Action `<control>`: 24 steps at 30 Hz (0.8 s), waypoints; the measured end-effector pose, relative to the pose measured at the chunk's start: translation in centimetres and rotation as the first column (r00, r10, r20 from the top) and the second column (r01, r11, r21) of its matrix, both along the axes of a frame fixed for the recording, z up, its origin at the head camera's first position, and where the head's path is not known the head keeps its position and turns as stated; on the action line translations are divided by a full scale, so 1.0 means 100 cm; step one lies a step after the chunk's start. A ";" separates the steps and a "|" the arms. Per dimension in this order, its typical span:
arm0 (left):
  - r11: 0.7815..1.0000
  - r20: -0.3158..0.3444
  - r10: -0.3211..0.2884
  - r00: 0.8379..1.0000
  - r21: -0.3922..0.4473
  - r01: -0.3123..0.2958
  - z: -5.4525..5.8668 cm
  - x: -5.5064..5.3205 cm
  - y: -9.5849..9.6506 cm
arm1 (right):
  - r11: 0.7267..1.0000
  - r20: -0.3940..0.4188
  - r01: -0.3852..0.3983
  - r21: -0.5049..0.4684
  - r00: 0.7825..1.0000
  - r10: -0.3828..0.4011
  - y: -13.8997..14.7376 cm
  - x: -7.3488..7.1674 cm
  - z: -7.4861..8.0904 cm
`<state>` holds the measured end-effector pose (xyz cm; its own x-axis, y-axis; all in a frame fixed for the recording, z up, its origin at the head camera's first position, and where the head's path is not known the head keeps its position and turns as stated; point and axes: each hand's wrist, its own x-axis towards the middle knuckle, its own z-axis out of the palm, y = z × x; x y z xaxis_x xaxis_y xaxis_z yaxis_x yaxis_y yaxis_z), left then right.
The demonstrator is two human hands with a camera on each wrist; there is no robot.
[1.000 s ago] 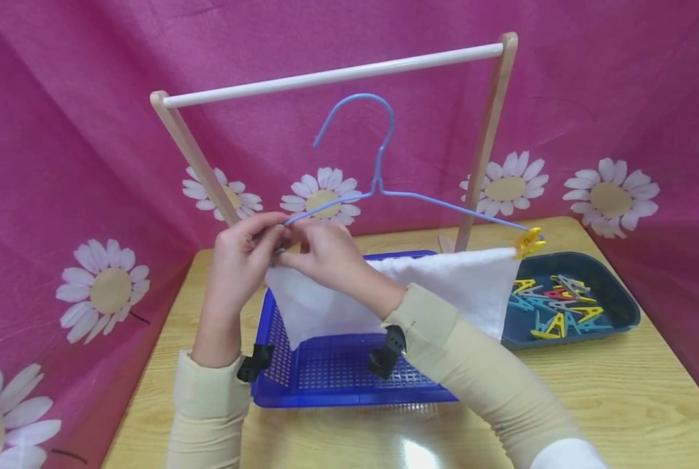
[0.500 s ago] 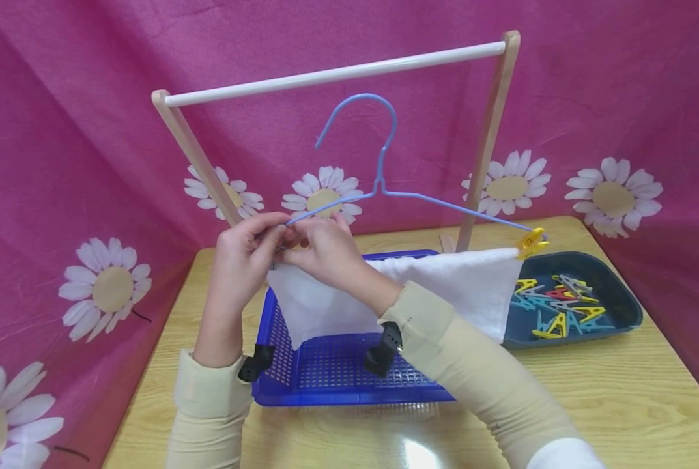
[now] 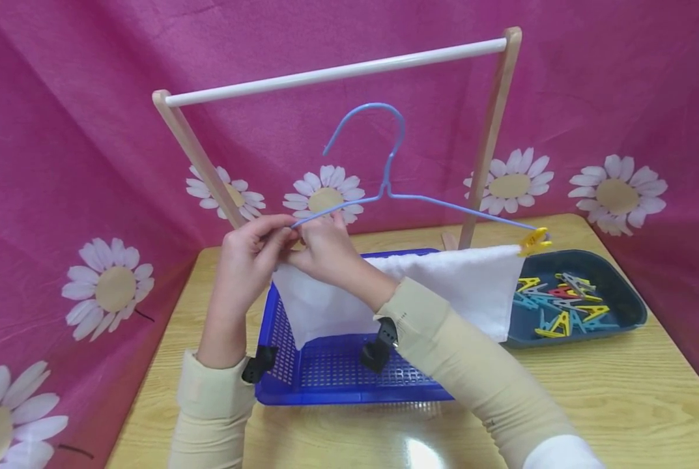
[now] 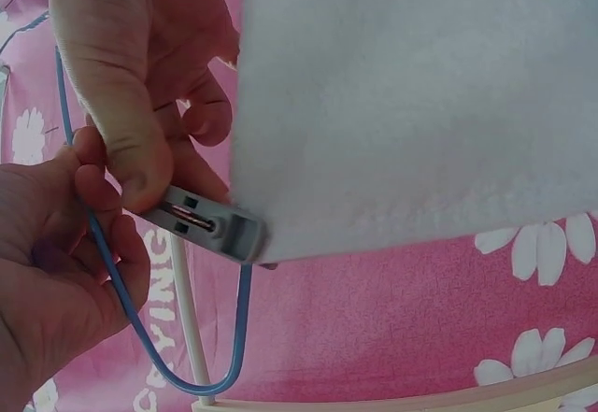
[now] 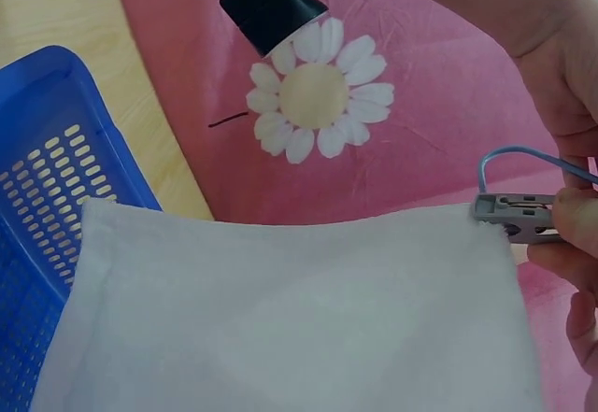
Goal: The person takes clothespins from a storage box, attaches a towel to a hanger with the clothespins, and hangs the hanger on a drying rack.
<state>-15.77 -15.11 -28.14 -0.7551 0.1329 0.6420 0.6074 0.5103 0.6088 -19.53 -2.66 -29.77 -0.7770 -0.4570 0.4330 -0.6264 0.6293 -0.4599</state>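
Observation:
A blue wire hanger (image 3: pixel 391 176) is held up in front of the rack. In the left wrist view, my left hand (image 4: pixel 79 262) pinches the hanger's wire near its rounded end. My right hand (image 4: pixel 149 76) pinches a grey clothespin (image 4: pixel 210 225), whose nose sits over a corner of a white towel (image 4: pixel 411 94) close to the wire. In the head view my left hand (image 3: pixel 246 260) and right hand (image 3: pixel 331 247) meet at the hanger's left end, and they hide the grey clothespin. A yellow clothespin (image 3: pixel 535 241) clamps the towel's other corner at the hanger's right end.
Beneath the towel stands a blue perforated basket (image 3: pixel 349 396). To the right, a dark tray (image 3: pixel 630 306) holds several coloured clothespins (image 3: pixel 557 324). Behind the hands rises a wooden rack with a white bar (image 3: pixel 337 73). A pink flowered cloth backs the wooden table (image 3: pixel 607 391).
The hanger has shifted slightly right, and its hook has tilted and dropped a little. Both hands and the towel have moved slightly right with it, keeping their grips.

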 end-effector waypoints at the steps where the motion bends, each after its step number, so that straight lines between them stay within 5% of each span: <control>1: 1.000 -0.003 0.000 1.000 -0.005 0.000 0.000 0.000 0.000 | 1.000 -0.007 -0.001 0.001 1.000 0.001 0.000 0.000 -0.001; 7: 1.000 0.007 0.004 1.000 -0.008 -0.003 0.000 0.001 0.001 | 1.000 -0.012 0.002 0.015 1.000 -0.002 -0.001 -0.001 -0.005; 24: 0.999 -0.002 0.014 1.000 -0.033 -0.014 -0.005 -0.004 0.000 | 0.999 0.161 -0.019 -0.049 0.987 0.027 -0.002 -0.010 -0.014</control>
